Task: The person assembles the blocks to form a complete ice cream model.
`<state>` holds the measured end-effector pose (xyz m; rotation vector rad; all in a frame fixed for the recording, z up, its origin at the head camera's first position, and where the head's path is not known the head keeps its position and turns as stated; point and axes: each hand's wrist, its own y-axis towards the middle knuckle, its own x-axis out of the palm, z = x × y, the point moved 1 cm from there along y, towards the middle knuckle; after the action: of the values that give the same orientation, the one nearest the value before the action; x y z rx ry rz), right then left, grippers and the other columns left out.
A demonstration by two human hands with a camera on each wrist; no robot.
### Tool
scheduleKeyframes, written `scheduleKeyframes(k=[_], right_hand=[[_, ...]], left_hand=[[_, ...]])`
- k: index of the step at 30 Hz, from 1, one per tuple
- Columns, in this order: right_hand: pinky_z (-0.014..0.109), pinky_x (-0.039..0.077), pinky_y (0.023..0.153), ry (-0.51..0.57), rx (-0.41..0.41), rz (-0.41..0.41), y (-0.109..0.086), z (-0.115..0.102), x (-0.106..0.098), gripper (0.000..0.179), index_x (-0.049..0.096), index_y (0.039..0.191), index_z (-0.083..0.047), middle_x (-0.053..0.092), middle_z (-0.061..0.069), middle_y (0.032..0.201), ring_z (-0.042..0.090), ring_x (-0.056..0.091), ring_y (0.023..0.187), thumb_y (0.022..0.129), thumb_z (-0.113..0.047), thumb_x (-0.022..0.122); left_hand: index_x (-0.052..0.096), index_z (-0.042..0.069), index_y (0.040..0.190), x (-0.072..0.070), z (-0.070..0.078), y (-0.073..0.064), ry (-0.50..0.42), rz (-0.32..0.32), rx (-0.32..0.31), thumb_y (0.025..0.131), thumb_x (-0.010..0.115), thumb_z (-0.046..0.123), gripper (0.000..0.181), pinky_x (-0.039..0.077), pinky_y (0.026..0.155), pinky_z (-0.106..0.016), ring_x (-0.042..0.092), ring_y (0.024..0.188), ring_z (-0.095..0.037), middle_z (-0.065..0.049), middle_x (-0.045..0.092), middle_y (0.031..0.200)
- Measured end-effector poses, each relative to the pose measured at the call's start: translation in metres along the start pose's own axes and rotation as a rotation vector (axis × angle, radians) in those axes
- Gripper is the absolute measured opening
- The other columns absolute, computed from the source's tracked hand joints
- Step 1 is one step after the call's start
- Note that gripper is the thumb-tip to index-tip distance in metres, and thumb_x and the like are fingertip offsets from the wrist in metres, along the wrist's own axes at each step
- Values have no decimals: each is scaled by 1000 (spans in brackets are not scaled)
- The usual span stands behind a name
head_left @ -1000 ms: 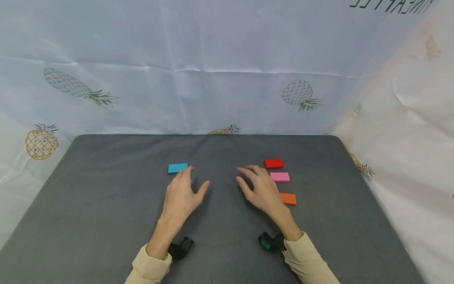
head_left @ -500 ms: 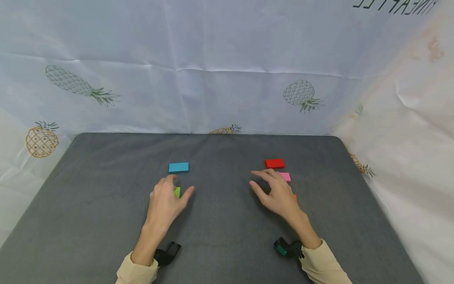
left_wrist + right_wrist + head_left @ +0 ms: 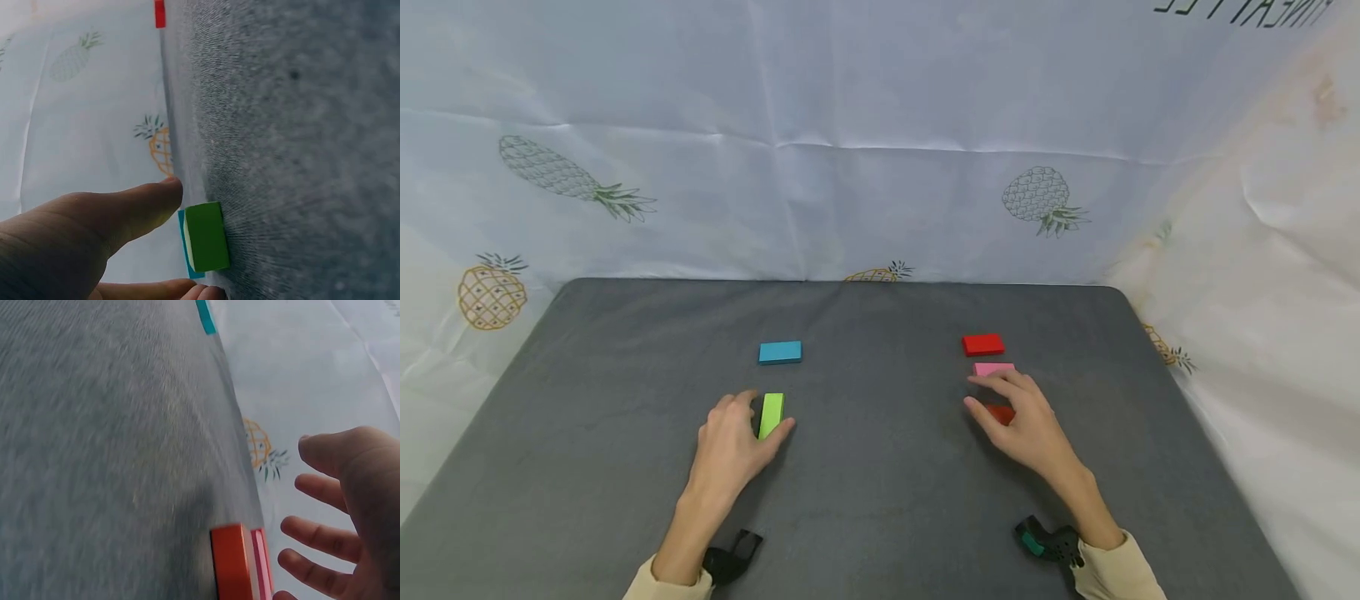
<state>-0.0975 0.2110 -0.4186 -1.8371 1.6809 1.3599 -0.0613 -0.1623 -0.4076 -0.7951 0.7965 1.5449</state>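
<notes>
While both hands (image 3: 727,442) (image 3: 1032,429) are spread | green block (image 3: 772,413), orange block (image 3: 232,562): smooth oblongs | grey cloth (image 3: 880,500) (grainy surface)

Soft light fills the head view, the white pineapple-printed cloth (image 3: 880,75) grading from bluish to cream at right. Wrist views are dimmer; in the right one, the grey fabric tabletop (image 3: 94,456) blurs, softly shadowed at lower centre.
</notes>
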Motion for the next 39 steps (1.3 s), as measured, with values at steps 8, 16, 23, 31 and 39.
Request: scheduleKeyframes(k=[8, 16, 23, 31, 39], right_hand=[[42, 47, 82, -13, -59, -20, -9, 16, -8, 34, 76, 115, -7, 70, 8, 108, 21, 56, 97, 82, -10, 84], [49, 46, 86, 0, -38, -75, -17, 31, -14, 35, 77, 114, -10, 68, 6, 108, 24, 55, 103, 81, -11, 85], [40, 42, 81, -22, -25, -128, -22, 39, -15, 40, 77, 116, -13, 68, 4, 107, 18, 51, 99, 78, -15, 88], [42, 42, 81, -45, 0, -199, -20, 42, -22, 45, 75, 119, -13, 67, 1, 104, 18, 53, 96, 77, -20, 90], [33, 45, 77, -22, -30, -261, -18, 49, -26, 40, 75, 118, -15, 64, -2, 105, 13, 51, 93, 81, -18, 87]], left_hand=[[63, -18, 124, 1, -4, -2, -7, 15, 32, 85, 83, 25, 62, 57, 72, -58, 69, 88, -40, -33, 67, 104], [62, -18, 124, 2, -4, -1, -2, -7, 24, 88, 81, 26, 61, 57, 73, -57, 70, 90, -42, -34, 67, 104], [62, -19, 123, 3, -4, 1, 2, -1, 20, 87, 80, 25, 59, 57, 70, -55, 67, 80, -36, -30, 68, 96], [62, -18, 124, 3, -4, 1, -15, -6, 15, 87, 81, 22, 58, 56, 66, -49, 64, 74, -29, -25, 68, 90], [63, -18, 123, 3, -3, 1, -17, -24, 8, 88, 79, 21, 56, 54, 66, -50, 64, 75, -29, -25, 68, 90]])
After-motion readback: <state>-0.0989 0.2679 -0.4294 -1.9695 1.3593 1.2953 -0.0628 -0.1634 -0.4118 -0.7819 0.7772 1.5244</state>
